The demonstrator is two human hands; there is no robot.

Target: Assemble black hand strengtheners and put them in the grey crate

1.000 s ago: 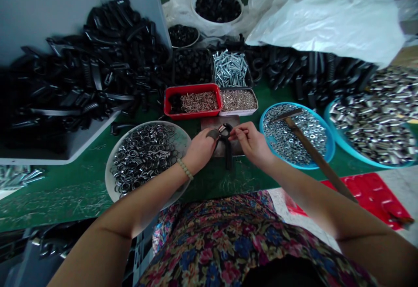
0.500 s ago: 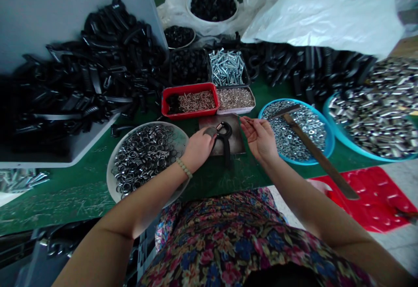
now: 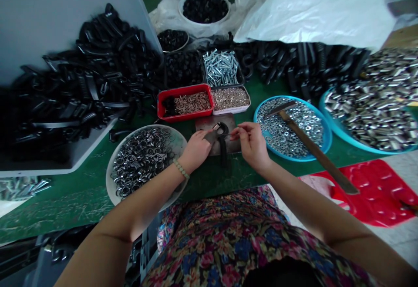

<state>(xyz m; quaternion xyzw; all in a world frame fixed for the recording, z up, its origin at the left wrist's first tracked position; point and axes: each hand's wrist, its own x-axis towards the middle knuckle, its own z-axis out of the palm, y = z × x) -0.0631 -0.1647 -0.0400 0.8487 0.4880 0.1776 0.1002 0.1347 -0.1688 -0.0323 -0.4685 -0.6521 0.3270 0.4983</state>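
My left hand (image 3: 196, 148) is closed on a black clip-like part (image 3: 223, 141) that lies on a small metal plate (image 3: 202, 123) on the green table. A dark cover sits on the thumb. My right hand (image 3: 251, 143) is pinched on a thin metal pin whose tip points at the head of the black part. Both hands meet just in front of the red tray (image 3: 184, 100) of pins.
A white dish of metal rings (image 3: 140, 158) lies left of my hands. A blue bowl of nuts (image 3: 292, 126) with a hammer (image 3: 310, 145) across it lies right. Trays of screws (image 3: 221, 67), piles of black parts (image 3: 91, 82), metal sleeves (image 3: 372, 108) and a plastic bag (image 3: 313, 8) surround them.
My right hand drew back from the part with its palm opened upward, then returned to it pinching a thin pin. The left hand stayed on the black part.
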